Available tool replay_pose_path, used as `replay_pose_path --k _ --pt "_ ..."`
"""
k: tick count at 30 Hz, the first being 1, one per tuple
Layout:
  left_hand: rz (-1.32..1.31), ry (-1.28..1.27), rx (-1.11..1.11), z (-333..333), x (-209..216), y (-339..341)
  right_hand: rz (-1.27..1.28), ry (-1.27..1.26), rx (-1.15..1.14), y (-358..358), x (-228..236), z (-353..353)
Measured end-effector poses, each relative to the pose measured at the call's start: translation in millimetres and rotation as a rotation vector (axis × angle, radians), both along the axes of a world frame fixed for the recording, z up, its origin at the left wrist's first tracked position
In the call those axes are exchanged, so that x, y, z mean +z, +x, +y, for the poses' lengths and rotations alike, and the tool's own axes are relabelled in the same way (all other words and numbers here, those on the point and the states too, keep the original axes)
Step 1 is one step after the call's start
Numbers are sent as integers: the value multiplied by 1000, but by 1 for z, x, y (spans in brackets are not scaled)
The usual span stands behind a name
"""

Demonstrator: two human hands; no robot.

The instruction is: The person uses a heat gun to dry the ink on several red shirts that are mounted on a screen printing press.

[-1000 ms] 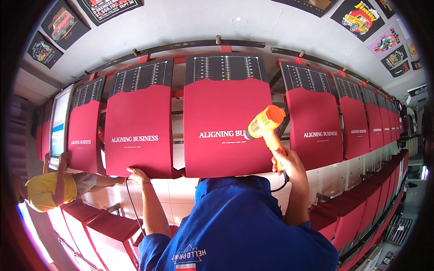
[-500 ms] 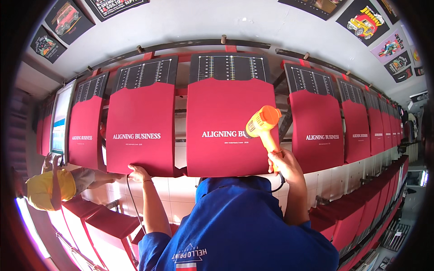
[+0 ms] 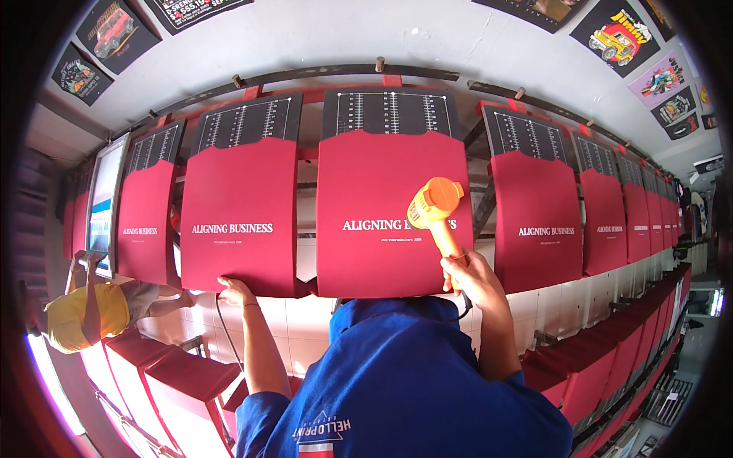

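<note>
My right hand (image 3: 477,281) grips the handle of an orange hair dryer (image 3: 439,200), held over the right part of a red T-shirt (image 3: 382,183) stretched on a dark board (image 3: 391,113) with white ruled marks. White lettering crosses the shirt; the dryer hides part of it. At the lower edge of the neighbouring red T-shirt (image 3: 240,183) on the left, my left hand (image 3: 237,293) has its fingers closed around a dark cord (image 3: 227,332). The cord hangs down from those fingers toward my sleeve. A short dark piece of cord also shows below the dryer's handle.
More red shirts on boards (image 3: 534,206) curve away along the rack to both sides. A framed screen (image 3: 105,206) stands at the left, where a person in yellow (image 3: 88,317) works. Another row of red shirts (image 3: 603,359) lies behind me. Prints (image 3: 615,38) hang on the wall.
The hair dryer has shifted slightly right and down, turning a little, so it covers a different part of the lettering. My left hand stays at the same shirt edge.
</note>
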State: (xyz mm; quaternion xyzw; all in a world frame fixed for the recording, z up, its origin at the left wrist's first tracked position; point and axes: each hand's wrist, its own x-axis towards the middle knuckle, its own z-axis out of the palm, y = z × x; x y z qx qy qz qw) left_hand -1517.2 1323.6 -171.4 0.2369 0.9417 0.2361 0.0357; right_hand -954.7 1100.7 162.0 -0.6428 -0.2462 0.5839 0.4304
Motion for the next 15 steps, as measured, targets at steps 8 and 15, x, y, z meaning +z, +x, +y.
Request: replay_pose_path --k 8,15 --pt "-78 198 55 -4 32 46 -13 -25 -6 -12 -5 8" --pt "-14 85 98 -3 10 37 -47 -25 2 -28 1 16"
